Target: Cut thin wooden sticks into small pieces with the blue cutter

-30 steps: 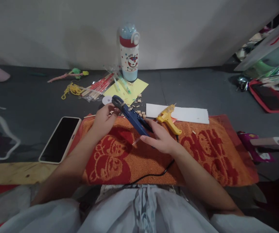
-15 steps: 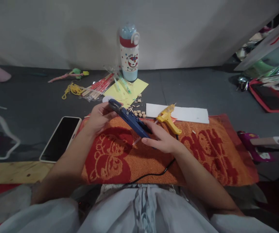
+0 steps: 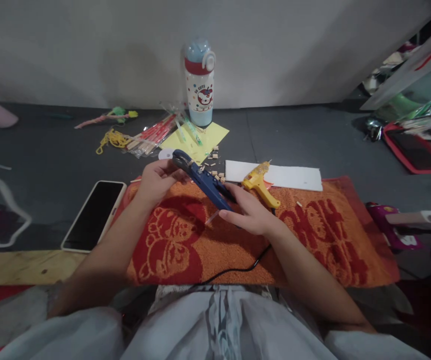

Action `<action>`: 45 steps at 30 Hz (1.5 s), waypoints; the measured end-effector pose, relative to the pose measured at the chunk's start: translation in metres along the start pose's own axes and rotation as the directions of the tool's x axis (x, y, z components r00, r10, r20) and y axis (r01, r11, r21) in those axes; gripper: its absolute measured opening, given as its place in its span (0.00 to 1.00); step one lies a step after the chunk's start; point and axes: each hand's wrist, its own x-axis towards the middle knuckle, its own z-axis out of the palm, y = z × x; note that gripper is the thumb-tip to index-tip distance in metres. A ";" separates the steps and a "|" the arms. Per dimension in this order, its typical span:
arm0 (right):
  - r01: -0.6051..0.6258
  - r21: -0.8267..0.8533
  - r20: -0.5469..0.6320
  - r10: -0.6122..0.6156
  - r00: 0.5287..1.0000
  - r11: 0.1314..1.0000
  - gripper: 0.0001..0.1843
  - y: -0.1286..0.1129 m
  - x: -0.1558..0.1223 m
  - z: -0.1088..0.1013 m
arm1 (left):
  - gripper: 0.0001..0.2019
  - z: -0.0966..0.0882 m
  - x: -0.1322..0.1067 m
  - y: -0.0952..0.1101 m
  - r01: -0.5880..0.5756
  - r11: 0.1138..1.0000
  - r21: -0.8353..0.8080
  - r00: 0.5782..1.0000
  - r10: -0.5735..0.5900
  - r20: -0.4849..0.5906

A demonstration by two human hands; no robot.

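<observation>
A blue hand cutter [image 3: 200, 179] is held slantwise above the orange and red towel [image 3: 324, 235]. My right hand [image 3: 248, 212] is closed round its handles at the lower end. My left hand [image 3: 158, 179] is pinched at the cutter's round head, its fingers closed on a thin wooden stick I can barely make out. Small cut wooden bits [image 3: 214, 169] lie just beyond the cutter. A yellow glue gun [image 3: 259, 183] rests on the towel to the right of my right hand, its black cord [image 3: 234, 270] running back toward me.
A phone [image 3: 93, 214] lies face up left of the towel. A white strip [image 3: 281, 175], yellow paper [image 3: 200, 139], a packet of sticks [image 3: 151, 135] and a drinking bottle [image 3: 199, 82] sit behind. A wooden board [image 3: 20, 266] lies near left; clutter fills the right side.
The cutter's head has tilted slightly, moving left and then back right, with my left hand following it. My right hand has stayed on the handles.
</observation>
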 end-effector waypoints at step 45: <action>0.028 0.154 0.179 -0.056 0.982 0.988 0.31 0.001 0.000 -0.001 | 0.20 -0.001 -0.004 0.004 0.026 0.998 -0.063 0.999 -0.023 0.044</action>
